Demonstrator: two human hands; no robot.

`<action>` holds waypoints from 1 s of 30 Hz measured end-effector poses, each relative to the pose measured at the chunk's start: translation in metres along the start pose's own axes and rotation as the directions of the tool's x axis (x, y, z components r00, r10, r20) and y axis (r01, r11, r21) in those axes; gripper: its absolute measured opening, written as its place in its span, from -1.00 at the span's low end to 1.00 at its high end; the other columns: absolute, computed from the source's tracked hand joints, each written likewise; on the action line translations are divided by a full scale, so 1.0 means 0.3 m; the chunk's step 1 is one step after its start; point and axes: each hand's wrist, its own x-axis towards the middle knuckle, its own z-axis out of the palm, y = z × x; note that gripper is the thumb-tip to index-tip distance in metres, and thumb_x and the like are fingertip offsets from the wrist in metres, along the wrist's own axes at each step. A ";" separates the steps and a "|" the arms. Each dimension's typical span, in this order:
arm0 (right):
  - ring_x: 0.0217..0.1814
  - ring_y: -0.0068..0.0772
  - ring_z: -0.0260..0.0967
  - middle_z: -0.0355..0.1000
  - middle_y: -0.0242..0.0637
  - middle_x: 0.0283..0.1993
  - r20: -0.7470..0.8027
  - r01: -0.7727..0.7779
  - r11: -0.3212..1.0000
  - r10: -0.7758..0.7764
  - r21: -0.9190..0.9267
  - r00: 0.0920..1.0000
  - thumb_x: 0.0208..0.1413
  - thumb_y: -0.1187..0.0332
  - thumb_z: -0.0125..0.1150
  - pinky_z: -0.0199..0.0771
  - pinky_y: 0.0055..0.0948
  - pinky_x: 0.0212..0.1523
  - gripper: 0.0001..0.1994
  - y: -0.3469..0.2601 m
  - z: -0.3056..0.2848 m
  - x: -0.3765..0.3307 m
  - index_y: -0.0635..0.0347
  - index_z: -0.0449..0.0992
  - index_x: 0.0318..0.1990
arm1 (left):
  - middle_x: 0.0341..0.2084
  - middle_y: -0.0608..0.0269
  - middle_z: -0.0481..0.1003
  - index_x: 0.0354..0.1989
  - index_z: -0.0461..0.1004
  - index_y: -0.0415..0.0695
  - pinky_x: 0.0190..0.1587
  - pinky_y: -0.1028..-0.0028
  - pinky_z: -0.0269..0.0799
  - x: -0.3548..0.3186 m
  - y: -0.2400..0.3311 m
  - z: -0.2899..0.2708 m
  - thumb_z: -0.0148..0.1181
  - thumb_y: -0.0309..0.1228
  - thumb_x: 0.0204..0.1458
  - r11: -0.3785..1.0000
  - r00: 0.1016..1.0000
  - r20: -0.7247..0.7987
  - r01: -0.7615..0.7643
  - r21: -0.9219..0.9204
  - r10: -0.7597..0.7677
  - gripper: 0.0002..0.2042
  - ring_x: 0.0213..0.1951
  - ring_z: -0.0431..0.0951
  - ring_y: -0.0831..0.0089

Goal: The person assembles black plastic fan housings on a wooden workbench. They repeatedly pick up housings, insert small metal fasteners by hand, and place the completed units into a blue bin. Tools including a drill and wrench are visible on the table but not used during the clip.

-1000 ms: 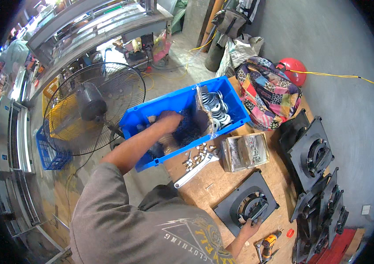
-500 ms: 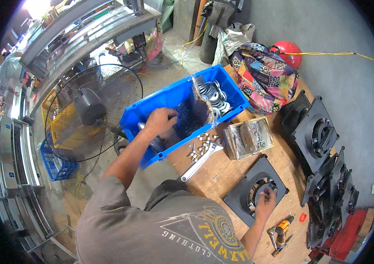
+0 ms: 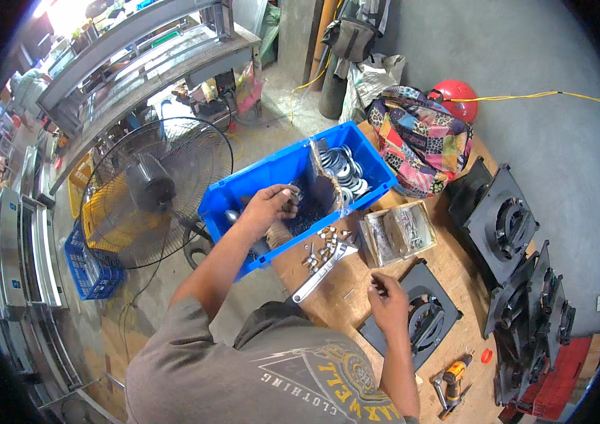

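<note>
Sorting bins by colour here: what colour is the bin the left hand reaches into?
Blue, seen in the head view: the bin.

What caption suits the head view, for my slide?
Left hand reaches into blue bin; right hand over black plate.

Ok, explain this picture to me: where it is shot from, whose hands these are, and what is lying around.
There is no machine here, only a person working with bare hands. The camera sits on that person's head and looks down, so straight edges bend.

The left hand reaches into a blue plastic bin holding small hardware and a bag of metal washers, its fingers closed on something small I cannot make out.

The right hand pinches a small part over a black square plate on the wooden bench. Also there: an adjustable wrench, loose bolts, a cordless drill, more black plates. A floor fan stands left.
</note>
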 end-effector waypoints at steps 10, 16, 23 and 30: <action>-0.09 -0.24 0.55 0.57 -0.08 -0.13 0.174 0.273 0.919 -0.330 0.286 0.928 0.09 0.34 0.35 0.49 -0.34 -0.05 -0.69 -0.369 0.203 0.345 0.29 0.56 -0.04 | -0.18 0.31 0.56 0.02 0.52 -0.25 -0.01 0.44 0.46 -0.227 0.093 0.126 0.04 -0.38 0.31 0.908 0.938 0.230 -0.317 0.274 0.258 -0.75 -0.12 0.51 0.54; -0.14 -0.50 0.49 0.55 -0.22 -0.14 0.270 0.384 0.889 -0.445 0.249 0.854 0.08 0.49 0.36 0.48 -0.49 -0.10 -0.73 -0.394 0.246 0.365 0.32 0.57 -0.05 | -0.44 0.28 0.47 0.07 0.33 -0.08 -0.37 0.45 0.40 -0.261 0.074 0.062 -0.01 -0.34 0.33 0.954 0.969 0.213 -0.061 -0.294 0.128 -0.79 -0.45 0.49 0.48; -0.15 -0.37 0.54 0.56 -0.17 -0.16 0.237 0.509 0.837 -0.545 0.201 0.804 0.06 0.53 0.34 0.52 -0.44 -0.10 -0.79 -0.420 0.307 0.390 0.33 0.60 -0.12 | -0.45 0.28 0.48 -0.07 0.43 -0.09 -0.36 0.47 0.45 -0.249 0.054 0.021 0.07 -0.32 0.28 0.842 0.989 0.148 0.066 -0.536 0.017 -0.84 -0.43 0.49 0.50; -0.15 -0.25 0.56 0.56 -0.10 -0.18 0.204 0.591 0.794 -0.607 0.139 0.768 0.04 0.54 0.34 0.53 -0.40 -0.12 -0.80 -0.427 0.303 0.392 0.34 0.60 -0.15 | -0.42 0.30 0.49 -0.16 0.45 -0.17 -0.33 0.46 0.51 -0.244 0.062 0.005 0.16 -0.30 0.23 0.987 0.985 0.079 -0.150 -0.051 0.154 -0.81 -0.41 0.53 0.54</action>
